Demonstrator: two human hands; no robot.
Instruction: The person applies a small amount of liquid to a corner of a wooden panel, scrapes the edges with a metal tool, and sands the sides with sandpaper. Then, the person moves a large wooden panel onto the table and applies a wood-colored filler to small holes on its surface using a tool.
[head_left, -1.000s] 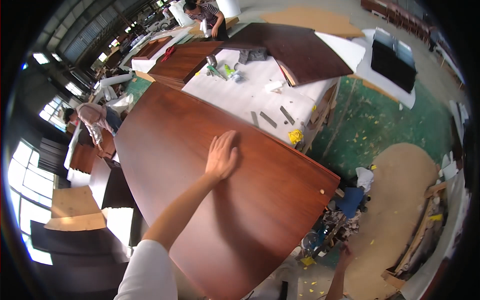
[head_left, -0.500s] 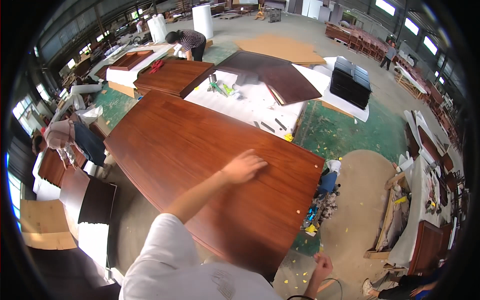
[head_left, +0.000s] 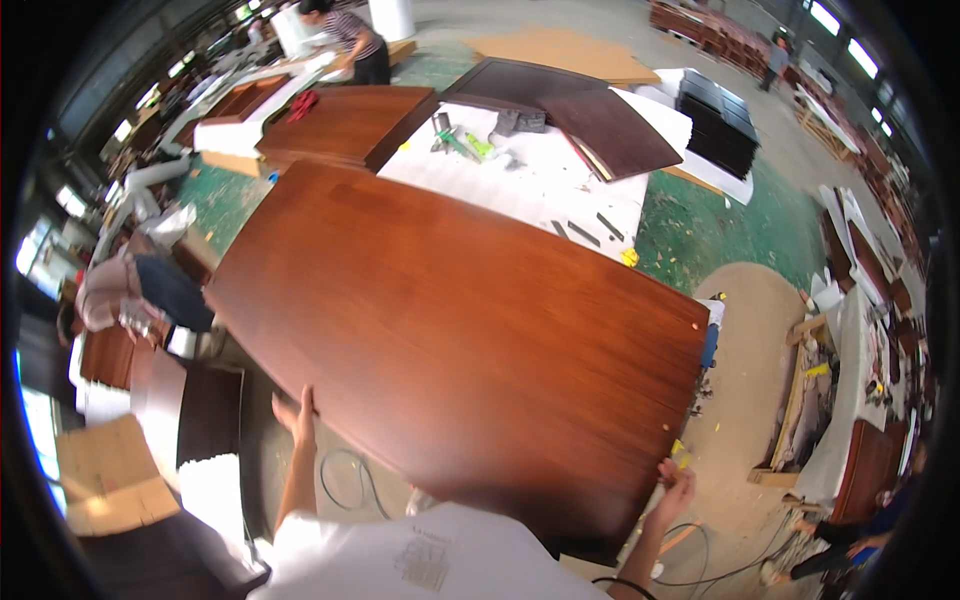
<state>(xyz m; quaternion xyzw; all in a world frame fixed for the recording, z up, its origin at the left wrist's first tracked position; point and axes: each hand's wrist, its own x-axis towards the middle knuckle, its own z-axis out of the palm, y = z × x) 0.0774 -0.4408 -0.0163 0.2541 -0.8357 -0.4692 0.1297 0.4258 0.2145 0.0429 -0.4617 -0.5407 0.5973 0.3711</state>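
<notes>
A large reddish-brown wooden panel (head_left: 450,320) with a polished face lies in front of me, its near edge close to my white shirt. By the near left edge is my left hand (head_left: 297,412), fingers apart and thumb at the panel's rim; whether it presses on the wood I cannot tell. My right hand (head_left: 676,487) is beside the right edge near the close corner, its fingers loosely bent and slightly apart, with nothing seen in them. Two small pale round spots sit along the panel's right end.
Beyond the panel, a white-covered table (head_left: 440,180) holds a green-handled tool (head_left: 455,143), dark strips and dark panels (head_left: 610,130). Another brown wooden piece (head_left: 345,125) stands at far left. Two people work on the left. Cables (head_left: 350,480) lie on the floor; a wooden crate (head_left: 800,400) stands right.
My left hand has left the panel's top face and come back to its near left edge. The right hand has risen toward the right edge. The view has shifted, and the panel appears turned slightly.
</notes>
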